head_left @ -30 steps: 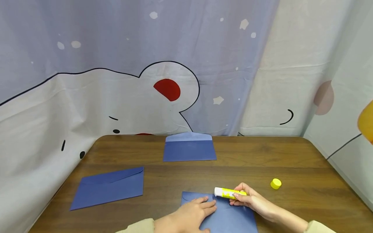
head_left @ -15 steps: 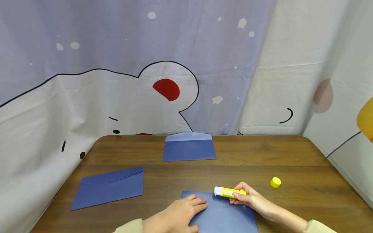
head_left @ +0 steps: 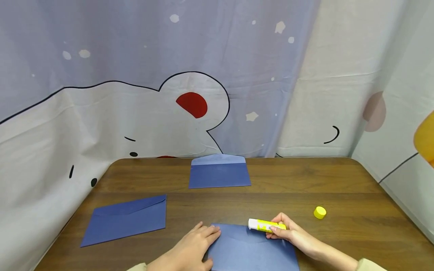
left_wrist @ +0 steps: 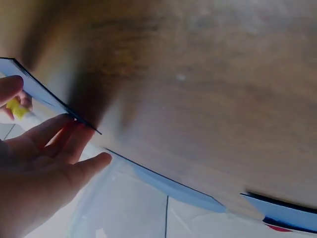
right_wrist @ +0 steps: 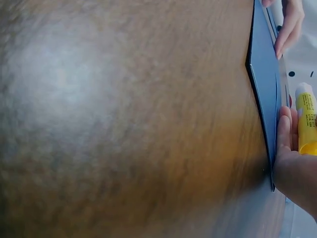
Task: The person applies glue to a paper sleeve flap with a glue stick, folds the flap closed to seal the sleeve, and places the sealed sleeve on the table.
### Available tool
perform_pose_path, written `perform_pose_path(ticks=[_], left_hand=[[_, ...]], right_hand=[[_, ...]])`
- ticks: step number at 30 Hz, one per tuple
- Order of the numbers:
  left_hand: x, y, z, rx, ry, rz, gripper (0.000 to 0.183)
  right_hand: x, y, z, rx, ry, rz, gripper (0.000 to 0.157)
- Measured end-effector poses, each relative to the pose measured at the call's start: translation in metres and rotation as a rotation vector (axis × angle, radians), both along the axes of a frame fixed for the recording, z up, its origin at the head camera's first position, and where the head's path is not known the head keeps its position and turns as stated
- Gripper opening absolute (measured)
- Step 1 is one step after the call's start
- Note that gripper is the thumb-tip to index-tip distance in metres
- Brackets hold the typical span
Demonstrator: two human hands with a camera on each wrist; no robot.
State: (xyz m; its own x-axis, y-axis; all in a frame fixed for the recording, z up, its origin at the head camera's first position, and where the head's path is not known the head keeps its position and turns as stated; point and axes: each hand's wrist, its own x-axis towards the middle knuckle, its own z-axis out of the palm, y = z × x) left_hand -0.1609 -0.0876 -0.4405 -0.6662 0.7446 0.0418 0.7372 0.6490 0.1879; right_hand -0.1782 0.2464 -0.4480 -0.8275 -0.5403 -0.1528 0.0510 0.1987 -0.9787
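Note:
In the head view, a blue envelope lies at the table's front edge, partly cut off by the frame, with a faint flap line across it. At its left edge rests my left hand, fingers stretched out. The left wrist view shows the fingertips right at that edge. My right hand holds a yellow glue stick between thumb and fingers, over the envelope's far right part. Its white end points left. The right wrist view shows the glue stick uncapped, above the palm.
A yellow cap stands on the wooden table to the right. One blue envelope with its flap up lies at the back, and another blue envelope lies at the left. A printed curtain hangs behind the table.
My left hand has slid left across the near envelope, from its middle to its left edge. The right hand with the glue stick has stayed almost in place.

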Motion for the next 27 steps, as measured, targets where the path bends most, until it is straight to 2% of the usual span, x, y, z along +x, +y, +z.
perform_pose_path(ticks=[2, 8, 10, 12, 17, 19, 21, 24, 27], left_hand=[[0.000, -0.002, 0.001, 0.024, -0.044, -0.003, 0.064], [-0.001, -0.010, 0.005, 0.096, -0.239, 0.014, 0.066], [0.000, -0.011, 0.005, 0.092, -0.233, 0.013, 0.066], [0.000, -0.010, 0.003, 0.061, -0.145, -0.001, 0.065], [0.001, 0.002, -0.009, -0.057, 0.251, -0.085, 0.064], [0.000, 0.007, -0.013, -0.072, 0.360, -0.114, 0.063], [-0.001, 0.011, -0.016, -0.064, 0.420, -0.133, 0.060], [-0.003, 0.014, -0.015, -0.077, 0.465, -0.163, 0.057], [-0.004, 0.017, -0.011, -0.113, 0.450, -0.190, 0.055]], right_hand=[[0.001, 0.000, 0.000, 0.004, 0.013, -0.001, 0.034], [0.003, 0.000, 0.000, 0.018, 0.042, 0.005, 0.033], [0.003, -0.001, -0.001, 0.013, 0.053, 0.012, 0.033], [0.003, -0.001, -0.002, 0.002, 0.070, 0.021, 0.032], [0.002, -0.002, -0.003, -0.030, 0.080, 0.018, 0.031], [0.002, -0.002, -0.003, -0.035, 0.075, 0.017, 0.031], [0.002, -0.003, -0.003, -0.037, 0.068, 0.015, 0.031], [0.002, -0.003, -0.003, -0.037, 0.067, 0.014, 0.031], [0.003, -0.003, -0.002, -0.028, 0.066, 0.008, 0.030]])
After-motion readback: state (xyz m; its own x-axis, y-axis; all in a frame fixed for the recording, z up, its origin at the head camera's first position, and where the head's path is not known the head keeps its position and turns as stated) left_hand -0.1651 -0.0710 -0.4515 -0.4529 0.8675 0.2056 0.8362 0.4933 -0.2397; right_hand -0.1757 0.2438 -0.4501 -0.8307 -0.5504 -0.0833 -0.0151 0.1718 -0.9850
